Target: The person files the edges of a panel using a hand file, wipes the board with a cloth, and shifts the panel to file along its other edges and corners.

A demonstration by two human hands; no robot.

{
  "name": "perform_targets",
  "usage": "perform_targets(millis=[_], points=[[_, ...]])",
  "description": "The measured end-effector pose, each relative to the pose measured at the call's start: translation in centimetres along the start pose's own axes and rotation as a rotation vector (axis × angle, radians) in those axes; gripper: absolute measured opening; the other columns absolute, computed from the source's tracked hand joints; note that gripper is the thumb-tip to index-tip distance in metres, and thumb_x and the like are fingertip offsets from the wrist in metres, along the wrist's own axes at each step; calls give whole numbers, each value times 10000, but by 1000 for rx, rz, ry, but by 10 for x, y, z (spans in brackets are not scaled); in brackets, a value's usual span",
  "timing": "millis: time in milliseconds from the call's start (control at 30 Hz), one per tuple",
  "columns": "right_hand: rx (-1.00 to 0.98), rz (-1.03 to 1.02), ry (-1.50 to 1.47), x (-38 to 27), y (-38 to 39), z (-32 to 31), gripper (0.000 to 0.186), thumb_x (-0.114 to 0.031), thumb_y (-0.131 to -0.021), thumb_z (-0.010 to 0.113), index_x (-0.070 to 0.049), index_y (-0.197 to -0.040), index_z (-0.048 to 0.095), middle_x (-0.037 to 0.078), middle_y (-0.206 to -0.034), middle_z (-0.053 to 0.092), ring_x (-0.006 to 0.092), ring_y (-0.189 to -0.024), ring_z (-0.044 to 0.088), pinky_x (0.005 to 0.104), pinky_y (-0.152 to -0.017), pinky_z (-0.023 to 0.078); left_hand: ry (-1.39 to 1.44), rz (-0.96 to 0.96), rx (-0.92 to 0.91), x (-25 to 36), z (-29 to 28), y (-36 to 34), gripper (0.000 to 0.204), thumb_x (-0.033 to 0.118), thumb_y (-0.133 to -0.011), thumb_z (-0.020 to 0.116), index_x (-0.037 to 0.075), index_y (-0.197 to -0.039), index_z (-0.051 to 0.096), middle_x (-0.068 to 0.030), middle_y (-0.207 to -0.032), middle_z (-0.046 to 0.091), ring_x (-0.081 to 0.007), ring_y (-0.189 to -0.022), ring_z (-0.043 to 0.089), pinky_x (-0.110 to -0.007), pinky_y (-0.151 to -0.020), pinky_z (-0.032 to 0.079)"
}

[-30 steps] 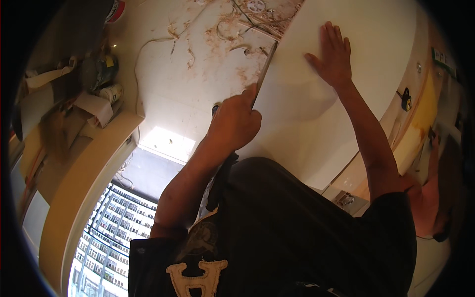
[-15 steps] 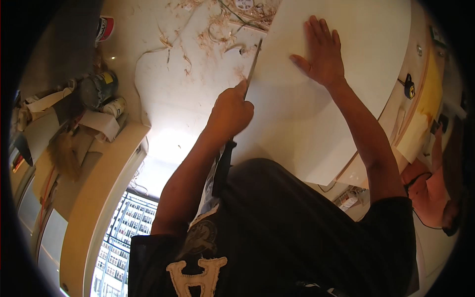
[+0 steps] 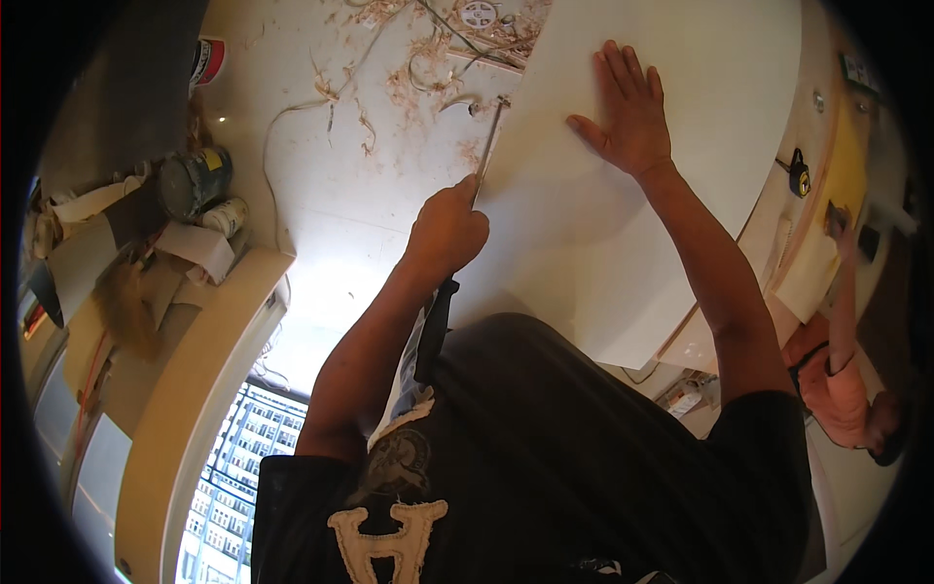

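Note:
A large pale board lies before me. Along its left edge runs a long, thin metal file, its tip pointing away from me. My left hand is closed round the near end of this tool; its handle is hidden in my fist. Flat on the board's far part rests my right hand, fingers stretched out and thumb apart, with nothing in it.
Wood shavings and a cord litter the floor at far left. Cans stand at left near a window opening. A tape measure lies right of the board. Another person works at far right with a hand on a yellowish panel.
My left hand has drawn the file back toward me along the board's edge. My right hand stays pressed on the board. At right, the other person's arm has moved.

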State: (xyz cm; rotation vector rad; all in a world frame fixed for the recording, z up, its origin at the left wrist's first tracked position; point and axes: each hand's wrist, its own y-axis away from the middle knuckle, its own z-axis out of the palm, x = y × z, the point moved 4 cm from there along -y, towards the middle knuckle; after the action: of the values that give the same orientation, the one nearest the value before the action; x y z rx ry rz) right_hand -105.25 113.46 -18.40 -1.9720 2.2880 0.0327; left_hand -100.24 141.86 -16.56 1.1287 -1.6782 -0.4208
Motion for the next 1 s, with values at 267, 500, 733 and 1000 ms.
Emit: perform_targets(millis=[267, 500, 733, 1000], points=[[-20, -326, 56, -15, -12, -7, 763, -468, -939, 592, -24, -1509, 348, 154, -1627, 263, 327, -1497, 260, 571, -1184, 211, 329, -390, 85, -74, -26, 63, 612, 89, -793, 483, -23, -1392, 535, -290, -818, 680, -334, -638, 689, -412, -653, 572], [-221, -745, -176, -86, -47, -27, 451, -239, -870, 698, -31, -1250, 573, 135, -1322, 551, 315, -1305, 475, 471, -1111, 363, 528, -497, 239, -140, -14, 121, 589, 31, -807, 525, 90, -1391, 570, -79, -637, 561, -146, -400, 510, -314, -365, 420], [-486, -920, -171, -133, -39, -23, 166, -111, -797, 720, -41, -926, 643, 101, -952, 649, 316, -972, 616, 424, -907, 499, 611, -469, 223, -159, 14, 143, 449, 51, -777, 487, -31, -1199, 612, -165, -605, 585, -243, -444, 593, -389, -430, 504], [-520, -902, -271, -176, 3, -8, 127, -90, -806, 701, -54, -907, 635, 105, -912, 638, 320, -935, 619, 423, -879, 498, 676, -454, 204, -166, 23, 149, 609, 69, -781, 501, -17, -1382, 538, -148, -615, 601, -232, -455, 599, -378, -439, 489]])
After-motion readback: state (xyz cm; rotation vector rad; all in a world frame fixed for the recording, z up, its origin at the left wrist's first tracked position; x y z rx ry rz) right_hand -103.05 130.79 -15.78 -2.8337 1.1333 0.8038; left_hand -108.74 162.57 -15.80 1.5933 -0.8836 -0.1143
